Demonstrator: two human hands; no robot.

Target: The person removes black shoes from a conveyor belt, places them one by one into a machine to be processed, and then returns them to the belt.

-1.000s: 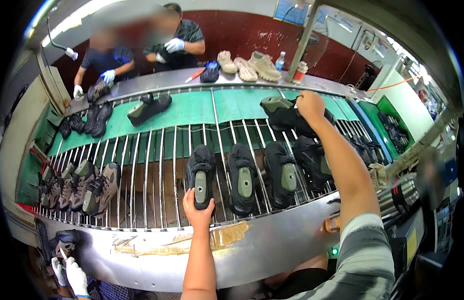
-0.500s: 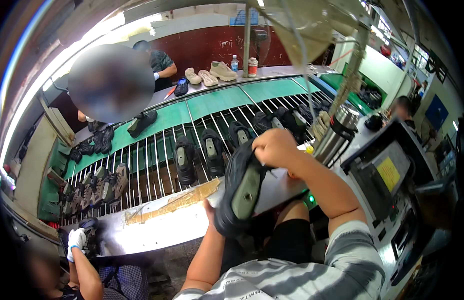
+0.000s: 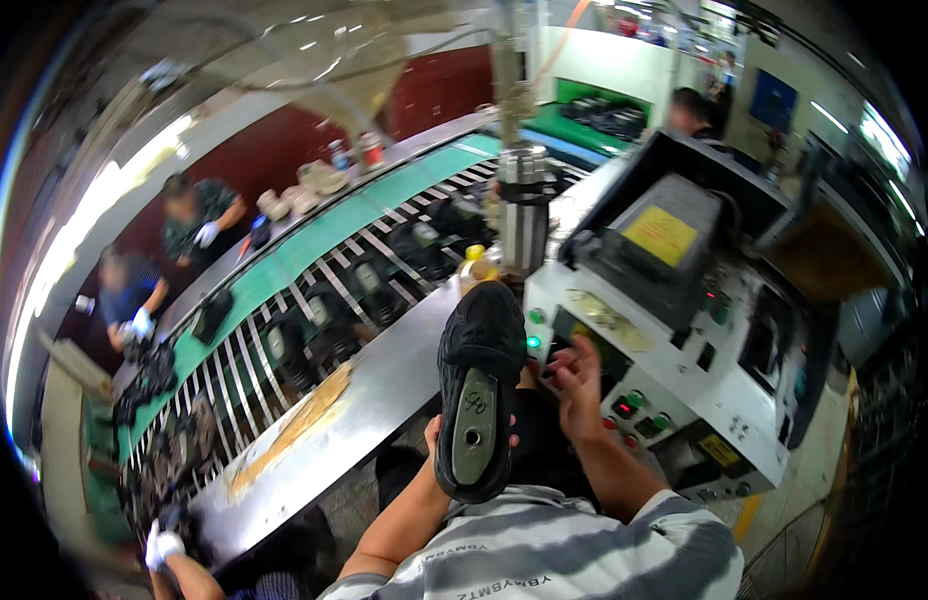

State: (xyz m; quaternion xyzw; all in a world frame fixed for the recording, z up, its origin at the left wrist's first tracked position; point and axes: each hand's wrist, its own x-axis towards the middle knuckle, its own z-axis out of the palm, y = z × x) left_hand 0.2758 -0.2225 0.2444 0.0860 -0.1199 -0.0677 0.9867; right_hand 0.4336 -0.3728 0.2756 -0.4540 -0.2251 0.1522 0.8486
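Observation:
A black shoe [image 3: 481,390] stands upright in front of me, toe up, its green last with a round hole showing through the opening. Around its heel end my left hand [image 3: 433,436] is closed; most of the palm is behind the shoe. Off to the shoe's right, my right hand [image 3: 581,388] is empty, its fingers apart and somewhat bent. It is in front of a white machine's control panel [image 3: 609,375] with lit green and red buttons; contact cannot be made out.
Beyond the metal ledge [image 3: 374,385], a rack of bars [image 3: 249,355] carries several dark shoes beside a green belt [image 3: 314,235]. A steel flask [image 3: 524,205] and yellow-capped bottle [image 3: 477,268] stand ahead. Co-workers in gloves [image 3: 206,234] are at the far side and lower left.
My view has turned right toward the machine. My right hand has let go of the shoe's toe and moved to the control panel. The shoe is now more upright in my left hand.

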